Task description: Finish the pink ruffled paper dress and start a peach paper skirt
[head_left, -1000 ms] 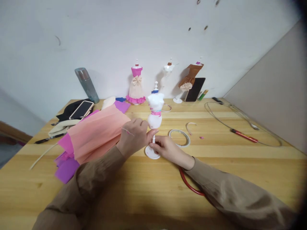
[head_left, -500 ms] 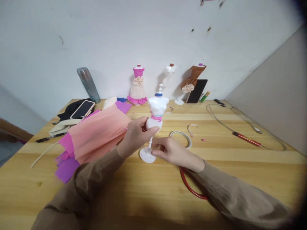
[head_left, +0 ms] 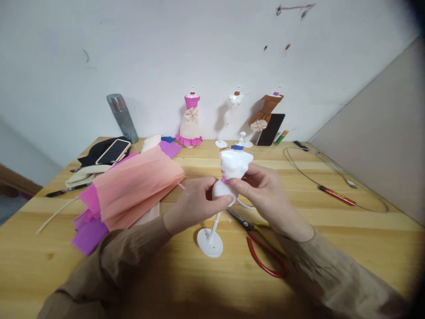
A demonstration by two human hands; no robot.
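A small white mannequin (head_left: 233,165) on a thin stem with a round base (head_left: 210,242) is lifted and tilted over the wooden table (head_left: 332,230). My left hand (head_left: 192,207) is closed around its lower torso. My right hand (head_left: 265,195) pinches the waist from the right, where a pink band shows. A blue collar sits at the neck.
Red-handled scissors (head_left: 262,248) lie under my right wrist. Peach and purple crepe paper (head_left: 133,186) lies to the left, with a phone (head_left: 113,151) and a grey bottle (head_left: 121,118) behind. Three dressed mannequins (head_left: 191,119) stand by the wall. A wire with a red tool (head_left: 335,195) lies to the right.
The mannequin has been lifted off the table, tilted and brought nearer. My right hand moved from the stem up to the waist. The scissors now show fully.
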